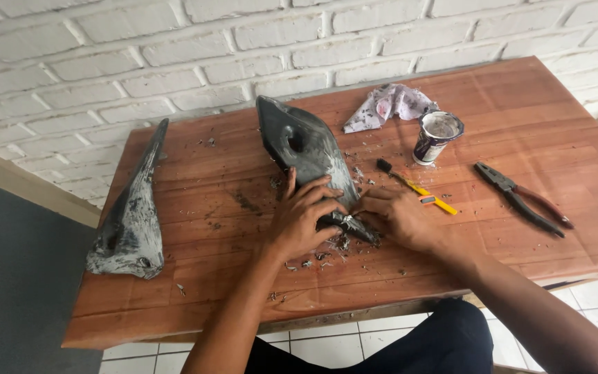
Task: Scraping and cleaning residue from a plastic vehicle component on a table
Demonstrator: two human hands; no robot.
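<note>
A dark grey moulded plastic panel [304,156] is laid on the wooden table [534,111], its long body running from the far side near the brick wall [174,62] towards the person, with a round hole seen in its upper half. Its near, narrow end is pinned under the left hand [304,216], which is pressed flat on top with the fingers spread and pointed to the right across the panel. The right hand [399,216] is placed just beside the same narrow end, on its right, with the fingers curled in and drawn together against the panel's edge; whether something small is pinched between them cannot be told. The two hands are brought close together, nearly touching, over the tip of the panel. Small grey shavings [327,256] are scattered on the wood under and around that tip. A yellow-handled brush [417,188] is seen just behind the right hand, lying slantwise. Further right a small tin can [436,136] is stood upright, with a crumpled patterned rag [390,104] behind it. A pair of pliers [524,199] is laid well apart on the right. A second grey panel [133,211] is laid along the table's left edge, far from both hands.
</note>
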